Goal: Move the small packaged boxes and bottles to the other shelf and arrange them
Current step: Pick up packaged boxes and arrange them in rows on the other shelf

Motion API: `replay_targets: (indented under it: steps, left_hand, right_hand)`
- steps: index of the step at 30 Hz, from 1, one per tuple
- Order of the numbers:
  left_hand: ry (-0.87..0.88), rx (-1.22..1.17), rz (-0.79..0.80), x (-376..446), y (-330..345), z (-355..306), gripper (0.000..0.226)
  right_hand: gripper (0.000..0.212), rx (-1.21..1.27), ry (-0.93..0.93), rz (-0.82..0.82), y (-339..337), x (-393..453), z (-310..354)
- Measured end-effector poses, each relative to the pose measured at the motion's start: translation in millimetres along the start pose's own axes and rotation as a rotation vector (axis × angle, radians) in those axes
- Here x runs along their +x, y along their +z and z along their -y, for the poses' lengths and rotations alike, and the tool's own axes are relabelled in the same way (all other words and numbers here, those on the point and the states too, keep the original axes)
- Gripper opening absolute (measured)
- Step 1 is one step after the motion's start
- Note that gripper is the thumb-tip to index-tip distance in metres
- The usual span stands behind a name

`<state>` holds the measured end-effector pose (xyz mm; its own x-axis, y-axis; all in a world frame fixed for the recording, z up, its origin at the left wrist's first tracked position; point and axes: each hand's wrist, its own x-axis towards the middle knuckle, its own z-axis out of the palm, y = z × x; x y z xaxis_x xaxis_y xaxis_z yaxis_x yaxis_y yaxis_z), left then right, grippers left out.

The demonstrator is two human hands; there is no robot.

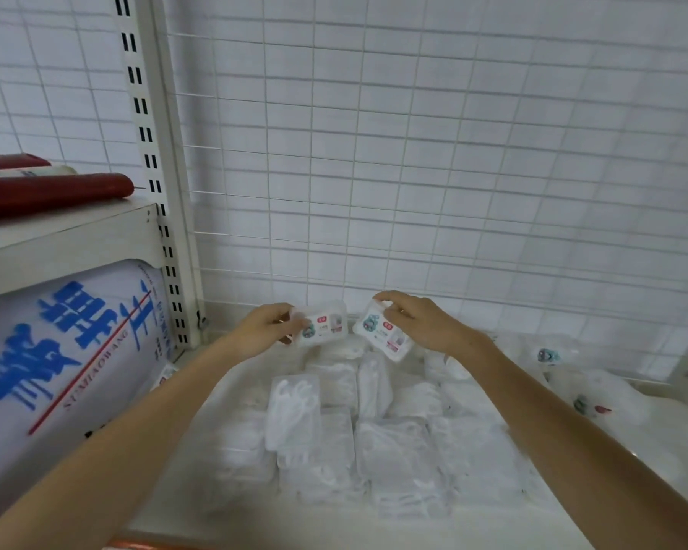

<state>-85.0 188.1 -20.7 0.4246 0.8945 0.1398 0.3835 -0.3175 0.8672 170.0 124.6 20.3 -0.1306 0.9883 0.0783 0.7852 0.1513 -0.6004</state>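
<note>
Both arms reach to the back of a white shelf (pixel 183 490). My left hand (pixel 265 329) grips a small clear box with a printed label (pixel 326 325), held label-up near the wire back. My right hand (pixel 422 325) grips a second small labelled box (pixel 382 333), tilted, just right of the first. The two boxes are close but apart. Below them lie several more clear small boxes (pixel 294 414) of white contents, piled loosely across the shelf.
A wire grid back panel (pixel 414 172) closes the rear. A slotted upright post (pixel 163 216) stands left. Beyond it, red tubes (pixel 52 192) lie on a higher shelf above a large white pack with blue lettering (pixel 64 351). More packets (pixel 588 394) lie at right.
</note>
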Motion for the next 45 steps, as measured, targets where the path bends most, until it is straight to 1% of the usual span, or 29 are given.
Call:
replay_targets:
  steps: [4,6,10,13,14,16,19,21,23,26,28,31,32,35,37,40,42,45]
  left_hand:
    - [-0.093,-0.326,-0.044,-7.5,-5.9,-3.2,0.016]
    - [-0.146,-0.439,-0.040,-9.8,-8.6,-1.7,0.018]
    - [-0.197,-0.612,-0.035,-11.1,-11.0,1.0,0.021]
    - [-0.222,-0.668,0.044,-14.3,-12.5,2.7,0.027]
    - [-0.215,-0.660,0.086,-15.8,-12.7,3.7,0.035]
    - [-0.197,-0.654,0.135,-17.7,-12.3,5.5,0.050]
    - [-0.169,-0.619,0.142,-16.9,-10.4,8.4,0.064]
    - [-0.158,-0.535,0.133,-16.9,-9.2,9.9,0.069]
    - [-0.133,-0.465,0.135,-17.4,-7.0,13.1,0.068]
    - [-0.089,-0.413,0.099,-15.3,-4.2,20.0,0.065]
    - [-0.054,-0.390,0.079,-12.9,-4.1,22.3,0.064]
    - [0.016,-0.336,0.088,-10.1,-5.5,24.3,0.063]
    - [0.033,-0.320,0.097,-10.0,-5.7,23.8,0.063]
    - [0.075,-0.273,0.094,-6.4,-3.2,20.2,0.061]
    - [0.104,-0.246,0.076,-4.4,1.9,11.2,0.058]
    - [0.164,-0.260,0.077,-3.8,16.4,-11.1,0.060]
    - [0.230,-0.211,0.117,-5.9,33.1,-29.3,0.061]
    - [0.313,-0.059,0.202,-12.5,69.0,-56.1,0.061]
  right_hand:
    - [0.035,0.084,0.001,-0.069,4.1,-1.2,2.9]
    - [0.031,0.104,0.010,-0.095,6.0,-2.8,4.2]
    - [0.027,0.215,0.061,-0.106,10.2,-5.7,4.3]
    - [0.029,0.379,0.123,-0.090,12.2,-6.8,4.7]
    - [0.035,0.412,0.145,-0.069,11.9,-7.9,4.8]
    - [0.053,0.425,0.180,-0.012,11.1,-10.1,3.6]
    - [0.079,0.397,0.206,0.047,11.5,-13.4,1.9]
    - [0.089,0.279,0.212,0.041,13.4,-15.7,4.1]
    - [0.094,0.147,0.221,-0.004,16.2,-17.5,6.5]
    - [0.092,0.098,0.186,-0.082,19.7,-19.3,6.1]
    - [0.089,0.023,0.149,-0.162,19.7,-23.3,1.2]
    - [0.077,-0.169,0.116,-0.232,16.0,-36.8,-8.3]
    - [0.073,-0.189,0.105,-0.244,14.4,-43.0,-11.5]
    - [0.067,-0.165,0.064,-0.297,7.8,-62.9,-21.7]
    - [0.067,-0.183,0.048,-0.348,1.0,-78.1,-29.3]
    - [0.067,-0.174,0.060,-0.393,-13.5,-107.9,-41.1]
    - [0.068,-0.168,0.073,-0.417,-24.6,-134.0,-51.1]
    - [0.068,-0.158,0.122,-0.454,-42.2,-184.7,-69.2]
